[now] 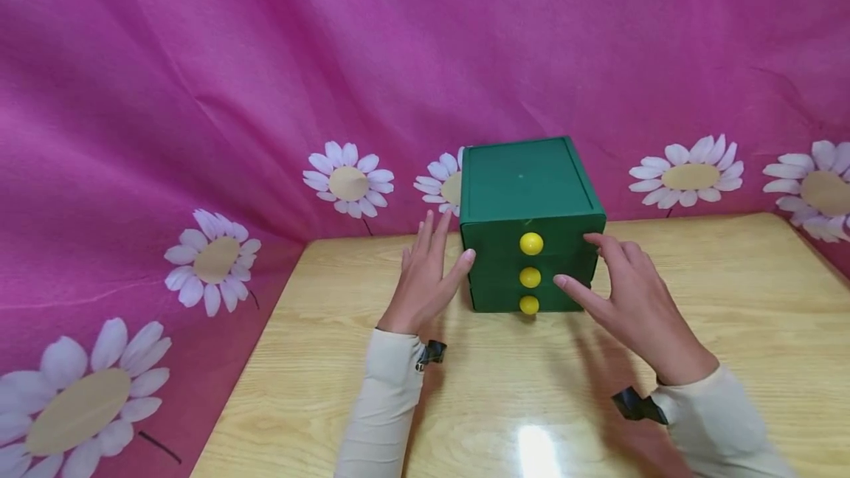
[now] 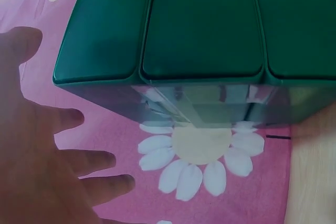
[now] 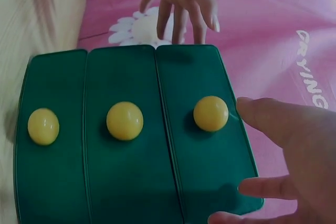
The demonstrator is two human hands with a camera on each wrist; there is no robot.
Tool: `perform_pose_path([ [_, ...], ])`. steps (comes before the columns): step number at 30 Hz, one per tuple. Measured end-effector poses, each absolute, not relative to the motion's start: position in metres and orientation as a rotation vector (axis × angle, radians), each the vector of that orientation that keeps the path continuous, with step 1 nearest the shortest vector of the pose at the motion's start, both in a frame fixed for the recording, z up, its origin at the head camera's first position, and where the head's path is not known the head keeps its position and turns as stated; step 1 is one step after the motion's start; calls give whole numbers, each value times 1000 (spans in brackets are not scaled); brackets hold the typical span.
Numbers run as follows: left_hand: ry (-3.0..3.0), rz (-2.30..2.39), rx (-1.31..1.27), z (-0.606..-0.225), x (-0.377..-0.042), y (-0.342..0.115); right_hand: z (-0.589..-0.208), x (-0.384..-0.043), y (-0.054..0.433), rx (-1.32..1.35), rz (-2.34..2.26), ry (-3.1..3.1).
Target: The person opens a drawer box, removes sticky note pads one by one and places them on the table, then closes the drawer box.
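A green cabinet (image 1: 524, 183) with three closed drawers stands on the table, its front towards me. Each drawer has a round yellow knob: the top knob (image 1: 531, 243), the middle knob (image 1: 530, 277) and the bottom knob (image 1: 529, 305). My left hand (image 1: 423, 282) is beside the cabinet's left front edge, fingers spread and nothing in it. At the right front corner is my right hand (image 1: 634, 301), thumb and fingers held apart and empty. In the right wrist view, its thumb (image 3: 262, 116) comes close to the top drawer's upper edge.
The wooden table (image 1: 319, 360) extends around the cabinet. Behind it and along the left hangs a pink cloth (image 1: 425, 57) printed with large white daisies. Both sleeves carry a black strap piece near the wrist, as on the right sleeve (image 1: 717, 419).
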State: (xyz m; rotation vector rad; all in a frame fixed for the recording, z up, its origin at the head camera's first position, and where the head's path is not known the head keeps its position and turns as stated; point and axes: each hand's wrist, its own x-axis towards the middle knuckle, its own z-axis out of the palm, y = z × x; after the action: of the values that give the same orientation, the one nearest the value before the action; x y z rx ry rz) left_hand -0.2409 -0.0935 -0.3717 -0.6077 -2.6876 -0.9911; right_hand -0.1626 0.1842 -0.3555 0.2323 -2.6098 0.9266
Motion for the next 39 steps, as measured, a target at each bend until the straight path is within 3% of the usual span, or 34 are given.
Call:
perform_pose_path([
  [17, -2468, -1408, -830, -372, -252, -78, -351, -181, 161, 357, 1040, -2537],
  [39, -2334, -1591, -825, -379, -249, -65, -361, -195, 143, 480, 1124, -2465],
])
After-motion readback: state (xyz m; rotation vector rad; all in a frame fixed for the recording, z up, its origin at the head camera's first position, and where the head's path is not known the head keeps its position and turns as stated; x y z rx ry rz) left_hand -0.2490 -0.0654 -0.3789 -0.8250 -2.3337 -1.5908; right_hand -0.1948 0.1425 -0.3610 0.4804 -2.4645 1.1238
